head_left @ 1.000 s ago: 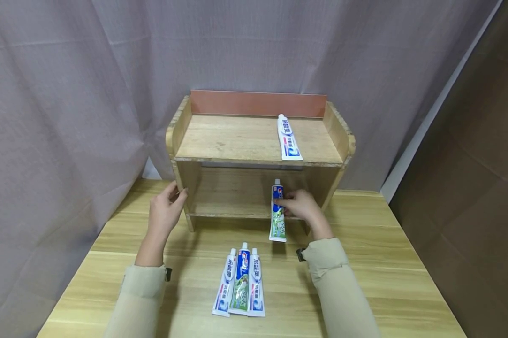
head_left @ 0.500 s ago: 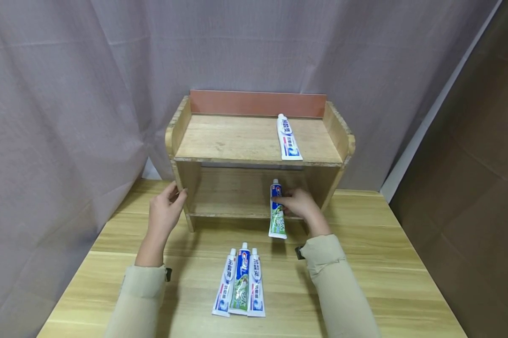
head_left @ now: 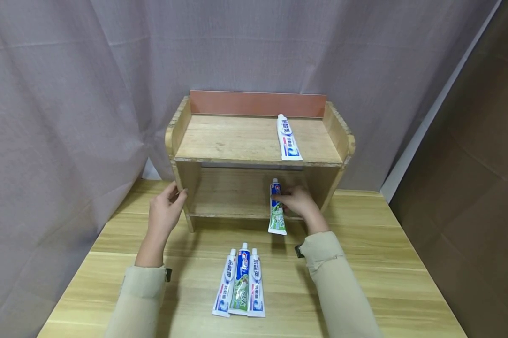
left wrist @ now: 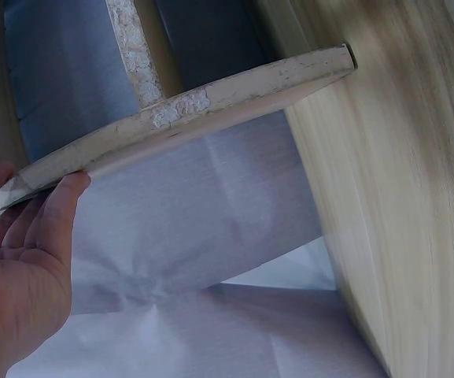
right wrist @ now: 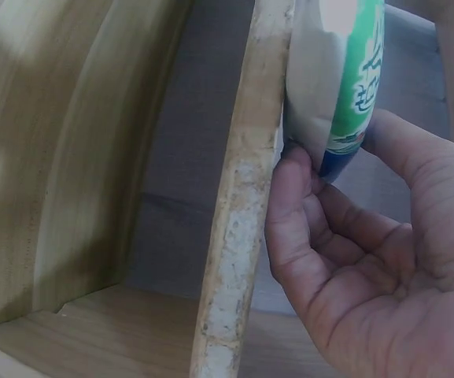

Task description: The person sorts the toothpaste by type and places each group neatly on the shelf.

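Near the middle of the head view, a person's right hand [head_left: 298, 202] pinches a blue, green and white plastic toothpaste tube [head_left: 277, 218], thumb and fingers clamped on its two sides. That tube is just right of centre, cap pointing away, over the lower board of a two-tier pale wooden shelf [head_left: 228, 136], its flat end jutting past the front edge. At centre left, the left hand [head_left: 163, 213] grips the shelf's side panel between thumb and fingers.

On the upper board, right of centre, I see a white-and-blue toothpaste tube [head_left: 289, 141]. At bottom centre, on the yellowish wood-grain table [head_left: 389, 272], a second blue-and-green tube [head_left: 239, 295] lies between two white-and-blue ones, all touching.
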Available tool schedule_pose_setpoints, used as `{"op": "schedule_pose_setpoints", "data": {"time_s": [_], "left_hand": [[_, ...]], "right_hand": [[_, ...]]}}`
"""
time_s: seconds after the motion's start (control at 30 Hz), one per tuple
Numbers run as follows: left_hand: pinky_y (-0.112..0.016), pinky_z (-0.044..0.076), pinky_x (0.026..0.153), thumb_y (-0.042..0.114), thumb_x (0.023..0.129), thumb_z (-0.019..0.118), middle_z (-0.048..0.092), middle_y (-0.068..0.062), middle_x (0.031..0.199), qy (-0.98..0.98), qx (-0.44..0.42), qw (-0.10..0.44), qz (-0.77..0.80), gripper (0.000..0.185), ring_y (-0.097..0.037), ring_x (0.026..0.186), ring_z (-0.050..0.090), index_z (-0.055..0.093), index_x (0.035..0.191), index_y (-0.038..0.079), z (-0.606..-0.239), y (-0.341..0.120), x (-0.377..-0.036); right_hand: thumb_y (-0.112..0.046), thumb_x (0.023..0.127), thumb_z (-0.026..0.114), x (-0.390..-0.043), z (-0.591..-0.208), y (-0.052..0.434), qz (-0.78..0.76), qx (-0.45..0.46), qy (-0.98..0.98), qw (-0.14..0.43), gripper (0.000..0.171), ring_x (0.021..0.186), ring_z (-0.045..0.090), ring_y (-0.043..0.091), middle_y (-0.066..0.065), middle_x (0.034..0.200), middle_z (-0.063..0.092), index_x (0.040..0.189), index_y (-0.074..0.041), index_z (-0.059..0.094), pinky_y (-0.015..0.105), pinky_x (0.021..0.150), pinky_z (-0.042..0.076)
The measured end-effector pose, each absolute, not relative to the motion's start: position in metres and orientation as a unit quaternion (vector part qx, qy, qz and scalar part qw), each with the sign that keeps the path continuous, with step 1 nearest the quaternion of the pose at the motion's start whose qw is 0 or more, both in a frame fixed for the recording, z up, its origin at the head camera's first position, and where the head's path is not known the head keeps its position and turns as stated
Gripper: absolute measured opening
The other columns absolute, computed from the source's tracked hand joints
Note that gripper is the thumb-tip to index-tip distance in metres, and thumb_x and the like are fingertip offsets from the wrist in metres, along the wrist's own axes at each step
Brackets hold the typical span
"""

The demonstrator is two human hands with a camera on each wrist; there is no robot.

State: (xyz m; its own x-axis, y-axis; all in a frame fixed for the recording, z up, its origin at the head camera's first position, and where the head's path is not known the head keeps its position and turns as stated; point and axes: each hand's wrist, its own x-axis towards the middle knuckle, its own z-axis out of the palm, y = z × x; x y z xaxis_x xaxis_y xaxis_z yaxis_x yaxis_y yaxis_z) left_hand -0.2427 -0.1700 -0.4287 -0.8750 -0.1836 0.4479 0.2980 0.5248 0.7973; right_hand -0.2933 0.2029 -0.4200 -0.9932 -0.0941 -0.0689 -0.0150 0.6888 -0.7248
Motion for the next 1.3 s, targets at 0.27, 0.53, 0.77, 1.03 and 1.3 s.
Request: {"op": "schedule_pose_setpoints", "data": {"time_s": [0.27,0.53,0.77,1.03,1.3], "left_hand": [[-0.040,0.060,0.084,0.023,0.098,0.065,0.070,-0.018,0.118,-0.839,-0.035,0.248,-0.484,0.035,-0.033,0.103,0.071,0.067,0.129,0.008,-0.429,-0.170,-0.243],[-0.040,0.061,0.084,0.023,0.097,0.066,0.070,-0.018,0.117,-0.838,-0.032,0.248,-0.484,0.034,-0.032,0.103,0.072,0.068,0.129,0.008,-0.429,-0.169,-0.243],[-0.043,0.061,0.084,0.023,0.098,0.065,0.071,-0.018,0.117,-0.840,-0.032,0.252,-0.480,0.035,-0.033,0.103,0.071,0.068,0.129,0.008,-0.427,-0.169,-0.243],[-0.041,0.060,0.084,0.023,0.098,0.065,0.070,-0.019,0.118,-0.838,-0.035,0.250,-0.483,0.035,-0.033,0.103,0.071,0.067,0.129,0.007,-0.428,-0.169,-0.243],[-0.041,0.060,0.084,0.022,0.098,0.065,0.070,-0.018,0.117,-0.838,-0.038,0.252,-0.483,0.034,-0.033,0.102,0.071,0.068,0.128,0.007,-0.428,-0.169,-0.242]], "right_hand": [[-0.038,0.090,0.074,-0.298,-0.422,0.203,-0.404,-0.029,0.913,0.043,0.039,0.066,0.066,0.021,0.009,0.075,0.070,0.087,0.000,0.072,0.031,0.061,0.056],[-0.037,0.092,0.073,-0.310,-0.427,0.205,-0.407,-0.024,0.912,0.037,0.043,0.067,0.066,0.021,0.012,0.079,0.071,0.100,0.005,0.072,0.031,0.061,0.056],[-0.037,0.091,0.073,-0.316,-0.426,0.204,-0.426,-0.015,0.904,0.024,0.046,0.066,0.065,0.019,0.012,0.080,0.072,0.105,0.006,0.072,0.030,0.060,0.056],[-0.040,0.092,0.072,-0.322,-0.429,0.204,-0.408,-0.003,0.913,0.009,0.052,0.066,0.066,0.019,0.015,0.086,0.072,0.116,0.006,0.070,0.030,0.061,0.056],[-0.040,0.092,0.072,-0.324,-0.429,0.203,-0.400,-0.008,0.916,-0.006,0.056,0.088,0.070,0.032,0.023,0.105,0.073,0.122,0.007,0.067,0.041,0.084,0.059]]}}
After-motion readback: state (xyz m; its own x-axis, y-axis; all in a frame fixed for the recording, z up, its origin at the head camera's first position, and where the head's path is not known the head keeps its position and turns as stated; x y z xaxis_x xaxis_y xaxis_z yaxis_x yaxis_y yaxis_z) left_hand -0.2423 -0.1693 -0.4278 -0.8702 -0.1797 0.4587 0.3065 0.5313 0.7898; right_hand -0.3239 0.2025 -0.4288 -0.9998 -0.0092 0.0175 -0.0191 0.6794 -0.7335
